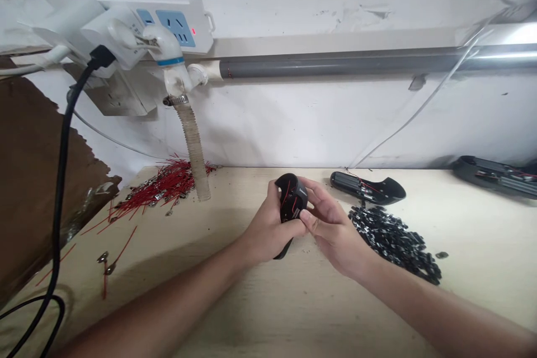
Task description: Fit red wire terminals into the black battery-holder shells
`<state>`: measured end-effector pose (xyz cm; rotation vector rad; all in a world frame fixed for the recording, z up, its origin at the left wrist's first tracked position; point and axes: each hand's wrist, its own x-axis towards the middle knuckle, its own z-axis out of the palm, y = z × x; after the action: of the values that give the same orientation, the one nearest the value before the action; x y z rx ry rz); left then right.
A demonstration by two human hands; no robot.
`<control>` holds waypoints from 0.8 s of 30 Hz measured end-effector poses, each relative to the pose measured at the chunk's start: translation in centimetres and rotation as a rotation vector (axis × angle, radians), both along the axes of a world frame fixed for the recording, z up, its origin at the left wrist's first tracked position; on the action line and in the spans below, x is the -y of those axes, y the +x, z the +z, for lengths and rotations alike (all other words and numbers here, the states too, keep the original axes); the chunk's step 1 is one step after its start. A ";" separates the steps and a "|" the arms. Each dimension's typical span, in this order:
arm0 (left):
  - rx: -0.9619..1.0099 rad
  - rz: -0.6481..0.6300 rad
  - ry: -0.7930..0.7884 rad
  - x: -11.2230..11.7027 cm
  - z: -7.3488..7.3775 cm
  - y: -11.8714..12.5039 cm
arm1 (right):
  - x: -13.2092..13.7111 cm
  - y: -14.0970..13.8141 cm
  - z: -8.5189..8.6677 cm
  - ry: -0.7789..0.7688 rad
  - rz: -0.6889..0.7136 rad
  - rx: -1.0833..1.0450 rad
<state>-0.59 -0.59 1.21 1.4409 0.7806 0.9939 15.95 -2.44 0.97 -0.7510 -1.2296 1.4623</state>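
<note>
Fingers of the person's left hand (267, 230) wrap the left edge of a curved black shell (287, 210), thumb pressed across its front. At the shell's right edge, the right hand (338, 235) has its thumb tip close against the left thumb and its forefinger curled up to the shell's upper edge; whether these pinch a small part cannot be told. Red wires show inside the shell, which stands upright, slightly below the centre of view, over a pale wooden table (235, 302). Taking the shell as the clock's middle, a heap of red wires (161, 184) with small metal pieces lies at nine o'clock. Near three o'clock rests another black shell (367, 187), and a pile of small black parts (396, 240) spreads between three and four, near the right forearm. More black shells (497, 176) sit far out at three o'clock. A ribbed hose (193, 145) hangs at ten o'clock, a white power strip (203, 25) is at eleven, and a grey pipe (335, 67) crosses the wall towards one.
</note>
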 end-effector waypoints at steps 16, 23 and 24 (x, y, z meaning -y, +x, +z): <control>0.116 -0.225 -0.022 -0.6 0.1 -1.1 | 0.1 0.2 -0.3 0.035 0.063 0.007; 0.044 -0.153 0.020 -0.5 -0.1 -0.7 | 0.1 0.4 -0.5 0.162 0.064 0.205; 0.032 -0.135 0.028 -0.4 0.0 -0.5 | 0.1 0.5 -0.5 0.201 0.051 0.242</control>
<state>-1.08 -0.24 1.19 1.4782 0.6402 0.9254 16.40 -2.50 0.46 -0.7797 -1.5654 1.2907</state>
